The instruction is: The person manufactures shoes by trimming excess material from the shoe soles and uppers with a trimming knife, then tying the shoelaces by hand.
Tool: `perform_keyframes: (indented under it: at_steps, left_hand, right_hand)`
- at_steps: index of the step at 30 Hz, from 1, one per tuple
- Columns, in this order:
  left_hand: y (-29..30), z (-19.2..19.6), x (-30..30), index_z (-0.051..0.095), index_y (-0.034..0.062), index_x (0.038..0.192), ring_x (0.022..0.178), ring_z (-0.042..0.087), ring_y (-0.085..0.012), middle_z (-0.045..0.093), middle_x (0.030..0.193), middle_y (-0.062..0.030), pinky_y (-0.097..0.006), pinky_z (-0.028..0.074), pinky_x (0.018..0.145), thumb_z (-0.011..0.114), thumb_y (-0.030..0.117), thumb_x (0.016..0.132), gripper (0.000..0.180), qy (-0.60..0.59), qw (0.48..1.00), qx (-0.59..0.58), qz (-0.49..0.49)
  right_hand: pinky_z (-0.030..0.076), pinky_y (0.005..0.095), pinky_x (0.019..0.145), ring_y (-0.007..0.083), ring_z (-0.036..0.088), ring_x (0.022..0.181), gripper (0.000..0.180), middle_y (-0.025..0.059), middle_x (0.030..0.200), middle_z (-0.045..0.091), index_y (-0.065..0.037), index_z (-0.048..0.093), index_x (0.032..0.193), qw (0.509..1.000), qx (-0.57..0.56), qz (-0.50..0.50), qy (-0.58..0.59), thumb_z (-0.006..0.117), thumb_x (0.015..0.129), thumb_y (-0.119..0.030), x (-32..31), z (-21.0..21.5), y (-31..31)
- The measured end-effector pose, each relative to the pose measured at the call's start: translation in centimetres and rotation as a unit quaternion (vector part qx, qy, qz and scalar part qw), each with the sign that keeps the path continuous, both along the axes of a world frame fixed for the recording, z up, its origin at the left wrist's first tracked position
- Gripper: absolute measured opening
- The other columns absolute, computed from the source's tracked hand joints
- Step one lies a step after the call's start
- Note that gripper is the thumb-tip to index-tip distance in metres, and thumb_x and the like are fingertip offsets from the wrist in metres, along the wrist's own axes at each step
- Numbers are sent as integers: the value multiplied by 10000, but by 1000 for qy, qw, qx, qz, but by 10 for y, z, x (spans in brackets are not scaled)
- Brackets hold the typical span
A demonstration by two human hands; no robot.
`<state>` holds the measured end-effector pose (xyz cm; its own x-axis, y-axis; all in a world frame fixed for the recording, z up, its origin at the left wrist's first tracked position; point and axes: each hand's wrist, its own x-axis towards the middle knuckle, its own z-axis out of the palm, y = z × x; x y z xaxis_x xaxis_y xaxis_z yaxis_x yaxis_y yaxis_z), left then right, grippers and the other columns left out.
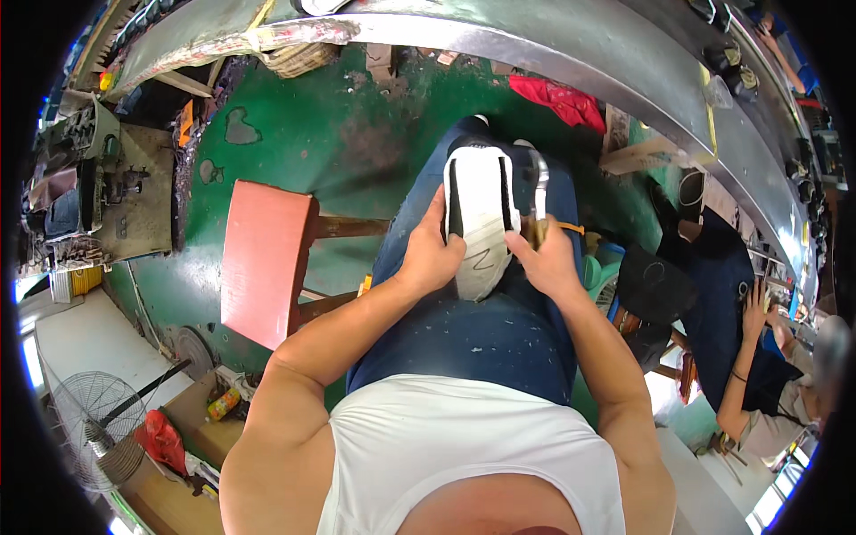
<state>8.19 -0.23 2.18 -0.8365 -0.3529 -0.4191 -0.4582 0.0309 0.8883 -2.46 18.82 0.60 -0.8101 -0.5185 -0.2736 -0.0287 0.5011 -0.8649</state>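
Observation:
A white shoe upper [480, 223] on a last lies sole-up on my lap, over blue jeans. My left hand [430, 254] grips its left side. My right hand [546, 259] presses against the shoe's right edge and holds a metal hammer [539, 192] by a wooden handle, its head pointing away from me. Black edges run along both sides of the white sole area.
A red wooden stool [266, 259] stands on the green floor to my left. A long metal workbench [571, 45] curves across the top. A red cloth [567, 100] lies on the floor. Another person [749, 357] sits at my right. A fan [94, 428] stands lower left.

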Motion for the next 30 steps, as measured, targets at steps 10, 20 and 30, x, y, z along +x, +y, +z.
perform_keyframes:
  at_steps: [10, 20, 30]
  left_hand:
    - [-3, -32, -36, 278, 43, 1552, 1361, 460, -267, 475, 1461, -180, -351, 383, 1104, 517, -62, 763, 831, -37, 968, 164, -186]
    - [30, -56, -7, 48, 23, 1597, 1426, 362, -206, 343, 1570, -146, -320, 261, 1178, 561, -91, 803, 952, 2, 953, 217, -212]
    - [28, -71, 6, 37, 14, 1597, 1467, 295, -213, 258, 1610, -173, -311, 214, 1195, 512, -16, 850, 885, 42, 958, 178, -220]
  right_hand:
    - [509, 271, 597, 118, 610, 666, 252, 52, 852, 652, 18, 562, 1048, 982, -127, -77, -120, 596, 798, 21, 28, -35, 48]
    - [516, 462, 718, 379, 666, 766, 266, 180, 822, 678, -13, 587, 1048, 958, 212, 194, 22, 611, 941, -255, 10, 55, 105]
    - [530, 477, 784, 414, 656, 913, 291, 204, 908, 673, 59, 579, 1115, 833, 332, 385, 220, 624, 899, -130, -9, 69, 51]
